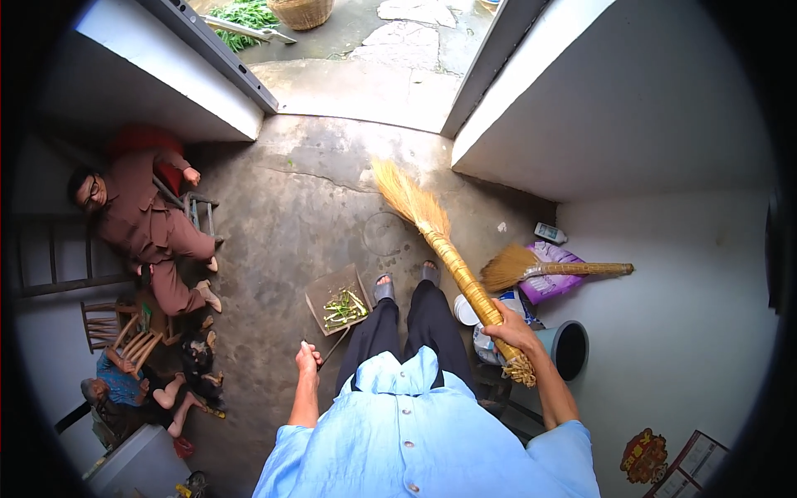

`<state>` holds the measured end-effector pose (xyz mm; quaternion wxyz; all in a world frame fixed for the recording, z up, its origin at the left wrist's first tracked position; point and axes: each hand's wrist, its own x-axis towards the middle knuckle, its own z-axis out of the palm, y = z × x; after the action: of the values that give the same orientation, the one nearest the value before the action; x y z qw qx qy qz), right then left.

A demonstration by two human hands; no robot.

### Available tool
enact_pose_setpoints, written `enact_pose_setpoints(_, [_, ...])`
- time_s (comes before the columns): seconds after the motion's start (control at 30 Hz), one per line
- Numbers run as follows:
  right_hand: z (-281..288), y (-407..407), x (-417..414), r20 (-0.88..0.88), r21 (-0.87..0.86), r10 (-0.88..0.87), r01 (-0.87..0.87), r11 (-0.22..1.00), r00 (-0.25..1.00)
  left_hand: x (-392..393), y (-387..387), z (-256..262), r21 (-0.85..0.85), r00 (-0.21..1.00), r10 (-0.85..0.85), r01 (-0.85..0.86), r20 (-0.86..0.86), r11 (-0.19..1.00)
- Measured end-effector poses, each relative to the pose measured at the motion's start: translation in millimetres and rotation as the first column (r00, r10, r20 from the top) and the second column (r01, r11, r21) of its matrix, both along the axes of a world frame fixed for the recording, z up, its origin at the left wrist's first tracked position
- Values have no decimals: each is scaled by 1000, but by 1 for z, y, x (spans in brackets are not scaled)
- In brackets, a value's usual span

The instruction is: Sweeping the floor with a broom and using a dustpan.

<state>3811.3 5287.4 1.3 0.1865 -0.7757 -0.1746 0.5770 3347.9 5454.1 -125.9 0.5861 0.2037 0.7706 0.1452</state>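
My right hand (514, 330) is closed round the bound handle of a straw broom (464, 271), near its butt end. The bristles point forward and left, towards the doorway, and appear raised off the floor. My left hand (308, 358) grips the thin handle of a dustpan (315, 305), whose pan is in front of and slightly right of that hand. Cut green and white plant stalks (344, 309) lie in the pan, beside my left foot. A second straw broom (507, 267) rests on a purple bag (551, 280) at the right.
Two people sit at the left by wooden chairs (103, 327), with a dog (202, 361) near them. A grey bucket (570, 350), a white tub (466, 309) and a bottle (550, 233) stand or lie at the right. Ahead, a door sill (361, 122) leads outside to a wicker basket (303, 11).
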Motion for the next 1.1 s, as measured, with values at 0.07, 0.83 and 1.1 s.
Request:
enact_pose_setpoints(0.07, [7, 12, 21, 138, 46, 86, -93, 995, 987, -3, -4, 3, -21, 1000, 6, -6, -15, 1000])
enact_pose_setpoints(0.83, [-75, 150, 168, 103, -101, 88, -78, 992, 991, 104, -58, 39, 66, 881, 474, -473, 5, 879])
enact_pose_setpoints(1.1, [-29, 157, 187, 30, -13, 328, -328, 945, 944, 116, -66, 48, 90, 909, 412, -405, -65, 910])
